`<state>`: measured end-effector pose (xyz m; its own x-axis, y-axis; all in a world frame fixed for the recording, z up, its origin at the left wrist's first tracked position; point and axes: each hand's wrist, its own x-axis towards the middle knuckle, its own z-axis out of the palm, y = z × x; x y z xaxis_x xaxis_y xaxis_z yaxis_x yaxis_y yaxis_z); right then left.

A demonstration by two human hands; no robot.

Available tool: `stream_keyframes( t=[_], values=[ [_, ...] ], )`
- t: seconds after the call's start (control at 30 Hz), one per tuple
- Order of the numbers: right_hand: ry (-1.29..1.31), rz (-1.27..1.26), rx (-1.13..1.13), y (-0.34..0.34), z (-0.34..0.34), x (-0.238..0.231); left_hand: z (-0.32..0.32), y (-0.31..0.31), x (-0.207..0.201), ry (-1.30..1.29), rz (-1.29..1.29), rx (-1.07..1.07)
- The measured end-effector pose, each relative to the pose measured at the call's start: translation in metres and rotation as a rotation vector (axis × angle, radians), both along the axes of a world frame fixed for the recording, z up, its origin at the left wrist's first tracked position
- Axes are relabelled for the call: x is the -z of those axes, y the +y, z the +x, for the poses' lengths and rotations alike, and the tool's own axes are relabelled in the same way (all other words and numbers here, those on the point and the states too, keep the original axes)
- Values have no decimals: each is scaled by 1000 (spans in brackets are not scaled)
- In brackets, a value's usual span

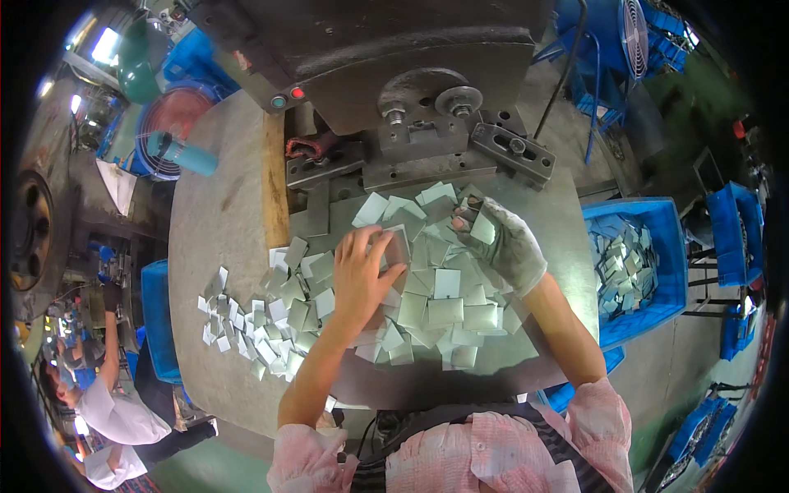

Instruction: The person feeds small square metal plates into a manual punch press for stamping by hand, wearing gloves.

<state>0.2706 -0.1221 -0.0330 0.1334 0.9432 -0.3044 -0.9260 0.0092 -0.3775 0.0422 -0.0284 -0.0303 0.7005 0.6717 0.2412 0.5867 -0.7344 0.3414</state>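
My bare left hand (366, 263) reaches over a heap of flat metal plates (445, 312) on the worktable. Its fingers are apart, and a plate (398, 244) lies at the index finger and thumb; whether they grip it I cannot tell. My right hand (511, 251) wears a pale, soiled glove with some fingertips bare. Its fingers curl round a small metal plate (483, 230) at the far right of the heap. Smaller bright metal pieces (267, 337) are scattered left of the larger plates.
A heavy press (411, 82) with a bolted die (427, 148) stands beyond the heap. Red and green buttons (288, 97) are on its left side. A wooden strip (275, 181) lies on the worktable (222, 189). At right stands a blue bin (674, 271) of metal pieces. Another person (115, 407) is at far left.
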Motion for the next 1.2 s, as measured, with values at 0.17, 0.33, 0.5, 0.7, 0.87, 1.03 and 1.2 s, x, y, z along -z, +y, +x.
stream_keyframes(
  t=[0.17, 0.33, 0.5, 0.7, 0.87, 1.03, 1.2],
  values=[
    [-12, 21, -11, 0, 1, 1, 17, 17, -22, 95, -45, 93],
    [-39, 35, 13, 0, -1, 3, 20, 22, -28, 73, -40, 56],
    [-39, 31, -28, -2, 0, 3, 15, 32, -37, 69, -183, -16],
    [-75, 66, 14, -2, -4, -1, 49, 61, -50, -749, -1126, -228],
    [-51, 44, 14, 0, -4, -2, 111, 65, -25, -1070, -1238, -275],
    [-39, 26, 21, 0, -4, -2, 127, 67, -11, -1092, -1260, -387],
    [-82, 65, 5, -1, -5, -5, 129, 66, -9, -1144, -1249, -380]
  ],
)
